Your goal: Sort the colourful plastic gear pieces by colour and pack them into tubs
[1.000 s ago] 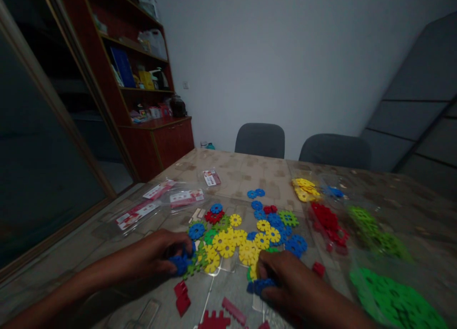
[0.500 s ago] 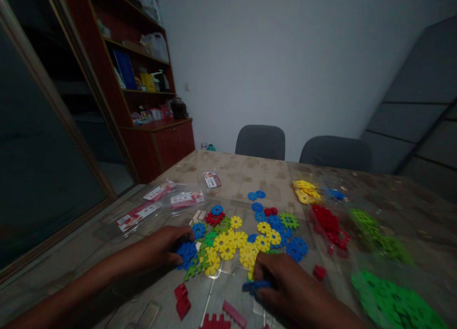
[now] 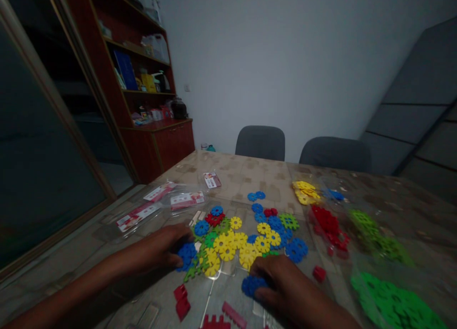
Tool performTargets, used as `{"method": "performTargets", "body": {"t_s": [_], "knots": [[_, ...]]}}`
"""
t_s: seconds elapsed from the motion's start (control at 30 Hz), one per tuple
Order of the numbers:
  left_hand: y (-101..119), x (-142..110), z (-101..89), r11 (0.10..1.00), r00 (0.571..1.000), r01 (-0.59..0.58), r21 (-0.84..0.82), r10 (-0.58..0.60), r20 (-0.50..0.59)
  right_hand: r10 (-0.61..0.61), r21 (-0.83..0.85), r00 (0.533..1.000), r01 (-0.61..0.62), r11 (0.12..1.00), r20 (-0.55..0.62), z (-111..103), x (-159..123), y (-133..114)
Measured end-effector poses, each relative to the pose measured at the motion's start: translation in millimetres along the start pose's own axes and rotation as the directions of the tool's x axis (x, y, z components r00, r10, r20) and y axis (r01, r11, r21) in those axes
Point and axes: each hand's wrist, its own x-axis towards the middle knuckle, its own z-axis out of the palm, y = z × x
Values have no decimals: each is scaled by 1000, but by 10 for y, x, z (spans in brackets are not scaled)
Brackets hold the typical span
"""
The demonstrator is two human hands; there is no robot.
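Note:
My right hand [image 3: 282,281] grips blue notched discs [image 3: 253,286] between thumb and fingers, just in front of the yellow discs. At the left of the pile, my left hand [image 3: 169,245] curls its fingers and thumb round a cluster of blue notched discs [image 3: 187,255]; its fingertips are partly hidden. A single blue notched disc [image 3: 202,227] lies beyond the left fingertips. Between my hands spread several yellow notched discs [image 3: 226,243], with light green lattice pieces [image 3: 193,270] beside them. More blue discs [image 3: 296,249] lie right of the yellow ones.
Clear trays at the right hold yellow discs [image 3: 306,192], red pieces [image 3: 326,222], light green pieces [image 3: 374,231] and green discs [image 3: 396,298]. Red blocks [image 3: 182,302] and a pink strip [image 3: 234,314] lie near me. Clear packages with labels [image 3: 187,199] rest at the left.
The blue discs in my right hand have turned from edge-on to flatter, facing up. The single blue disc by my left fingertips has shifted slightly right and away from me.

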Motion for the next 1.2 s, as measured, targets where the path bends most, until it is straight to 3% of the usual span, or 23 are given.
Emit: {"method": "performTargets", "body": {"t_s": [0.1, 0.3, 0.47, 0.63, 0.8, 1.0, 1.13, 1.2], "knots": [[28, -9, 3, 999, 999, 46, -13, -46, 6, 27, 4, 1000, -27, 1000, 8, -14, -7, -18], [29, -12, -31, 994, 999, -50, -99, 51, 8, 48, 14, 999, -47, 999, -16, -50, -19, -117], [363, 82, -22, 953, 999, -18, -303, 8, -35, -4, 34, 995, 8, 999, -104, -13, -5, -150], [799, 277, 248, 814, 999, -10, -581, 33, 30, -13, 114, 976, 39, 993, -218, 6, 26, -155], [1042, 456, 409, 656, 989, -18, -755, 123, 84, -42, 339, 954, 147, 929, -298, -34, 33, -108], [1079, 470, 437, 535, 977, -51, -843, 201, 68, 14, 603, 966, 151, 783, -260, -73, 22, -120], [1009, 457, 465, 505, 959, -96, -858, 278, 56, 3, 533, 966, 140, 834, -259, -80, 13, -163], [978, 461, 466, 532, 954, -122, -838, 295, 49, -3, 491, 965, 137, 860, -264, -87, 10, -170]]}}
